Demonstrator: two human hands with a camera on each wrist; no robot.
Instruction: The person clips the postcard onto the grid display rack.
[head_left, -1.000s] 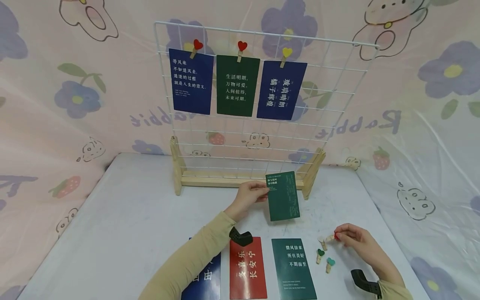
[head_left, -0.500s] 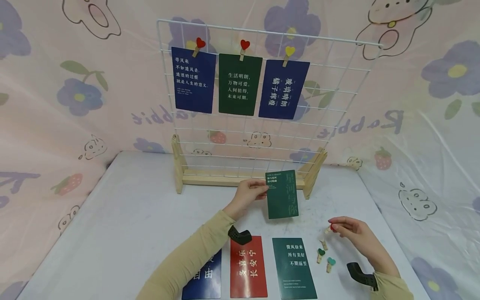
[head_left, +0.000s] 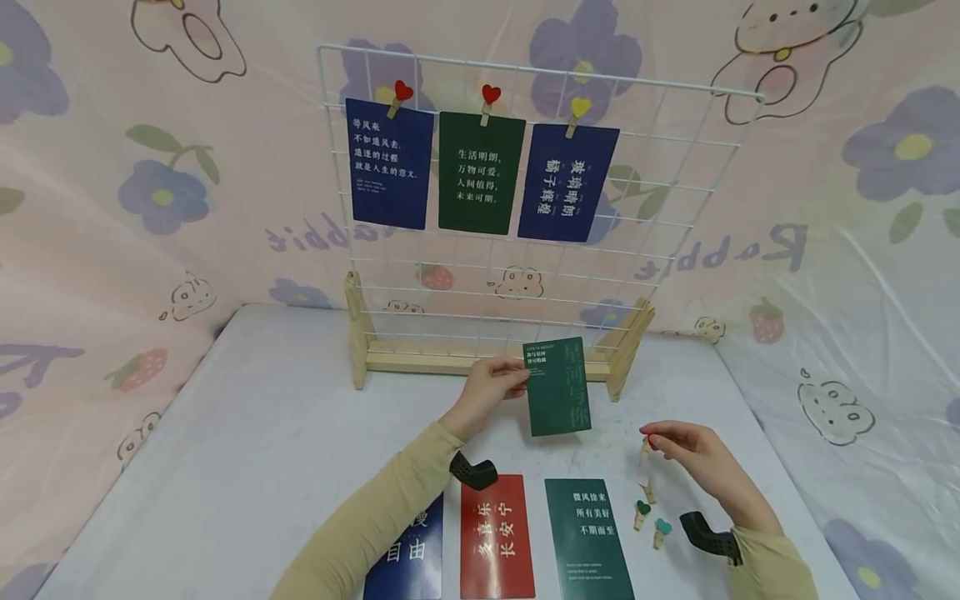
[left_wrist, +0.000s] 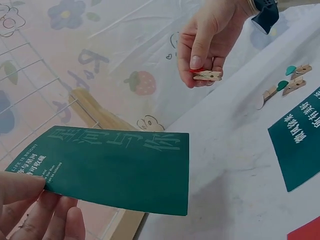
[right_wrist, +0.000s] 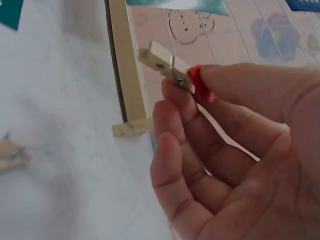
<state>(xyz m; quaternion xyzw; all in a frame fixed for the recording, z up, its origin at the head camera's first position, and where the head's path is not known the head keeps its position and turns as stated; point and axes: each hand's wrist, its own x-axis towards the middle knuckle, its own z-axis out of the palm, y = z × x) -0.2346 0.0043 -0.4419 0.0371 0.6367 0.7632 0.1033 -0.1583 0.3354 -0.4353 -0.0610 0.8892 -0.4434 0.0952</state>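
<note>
My left hand (head_left: pixel 491 392) pinches a green card (head_left: pixel 558 387) by its left edge, holding it up in front of the rack's wooden base. In the left wrist view thumb and fingers grip one end of the card (left_wrist: pixel 120 170). On the right, my right hand (head_left: pixel 693 454) pinches a small wooden clothespin (right_wrist: pixel 167 65) by its red heart end, thumb against fingers. Below that hand, several more clothespins (head_left: pixel 640 515) with heart tops lie on the table. A white wire grid rack (head_left: pixel 480 250) stands behind, with three cards clipped along its top.
Along the table's front lie a blue card (head_left: pixel 412 558), partly under the left sleeve, a red card (head_left: pixel 497 533) and a green card (head_left: pixel 588 537). The rack's wooden foot (head_left: pixel 628 350) stands at the right. A patterned cloth (head_left: pixel 840 292) hangs around the table (head_left: pixel 247 467).
My right hand has lifted the red-heart clothespin off the table and moved left and away from me. The left hand with the green card has shifted slightly left, turning the card's face.
</note>
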